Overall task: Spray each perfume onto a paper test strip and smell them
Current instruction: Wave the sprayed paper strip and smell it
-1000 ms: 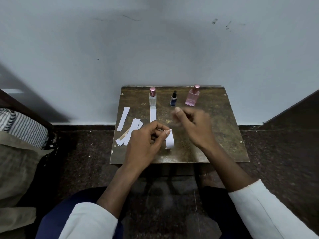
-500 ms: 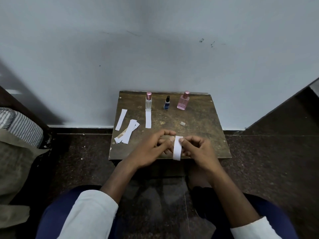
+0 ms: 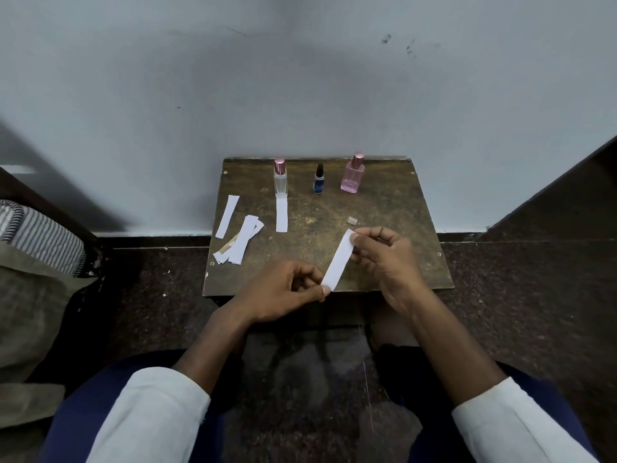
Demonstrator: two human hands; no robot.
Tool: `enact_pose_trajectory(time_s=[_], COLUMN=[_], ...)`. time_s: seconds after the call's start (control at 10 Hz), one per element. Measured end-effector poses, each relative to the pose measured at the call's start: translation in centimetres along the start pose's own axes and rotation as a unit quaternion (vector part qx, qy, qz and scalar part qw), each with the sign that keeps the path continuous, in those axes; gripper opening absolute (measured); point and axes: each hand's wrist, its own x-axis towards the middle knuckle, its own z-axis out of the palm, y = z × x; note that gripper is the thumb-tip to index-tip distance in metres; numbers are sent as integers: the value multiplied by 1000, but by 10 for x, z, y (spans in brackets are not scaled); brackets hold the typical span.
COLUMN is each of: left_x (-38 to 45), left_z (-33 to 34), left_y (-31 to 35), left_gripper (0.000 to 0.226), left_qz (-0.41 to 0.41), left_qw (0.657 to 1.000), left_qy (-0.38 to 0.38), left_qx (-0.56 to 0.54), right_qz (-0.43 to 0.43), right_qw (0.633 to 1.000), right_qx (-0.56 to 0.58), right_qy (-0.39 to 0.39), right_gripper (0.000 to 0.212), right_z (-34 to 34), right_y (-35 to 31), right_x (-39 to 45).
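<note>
White paper strips (image 3: 239,239) lie at centre left on the brown surface (image 3: 394,208). Just right, the left hand (image 3: 283,292) pinches the low end of a paper strip (image 3: 339,260); the right hand (image 3: 384,259) pinches its top. Three perfume bottles (image 3: 319,179) stand above.

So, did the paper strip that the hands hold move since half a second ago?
Yes. The strip was upright at the table's near edge; now it slants, top end swung right and toward the pink bottle.
</note>
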Motion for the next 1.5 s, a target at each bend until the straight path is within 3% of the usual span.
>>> enact_pose_trajectory(time_s=[0.3,0.6,0.7,1.0,1.1,1.2,1.3,1.4,1.5], left_x=[7,-4,-18,-101,-126,-144,-150,-150,-149], left_z=[-2,-1,0,25,37,52,59,61,55], left_y=[-14,-3,2,42,49,46,43,44,32], left_gripper=[13,12,10,13,14,14,14,12,17], left_qz=[-30,-43,-37,-12,0,-5,-17,-24,-7], left_qw=[997,995,994,973,945,923,922,930,938], left_qy=[61,78,100,198,257,299,304,321,337], left_qx=[30,32,6,-120,-200,-241,-240,-177,78], right_qz=[12,-54,-90,-100,-97,34,84,23,-86], right_qw=[997,968,936,938,976,872,767,984,873], right_qx=[-74,-235,-335,-326,-156,294,452,1,-480], right_qy=[-6,-66,-64,-62,-116,-390,-448,-176,19], right_gripper=[9,6,2,4,11,15,17,17,17], right_z=[-16,-29,-30,-23,-21,-26,-27,-29,-40], right_y=[-2,-26,-38,-79,-95,-111,-98,-56,-10], right_x=[17,-9,-35,-141,-183,-212,-208,-193,-177])
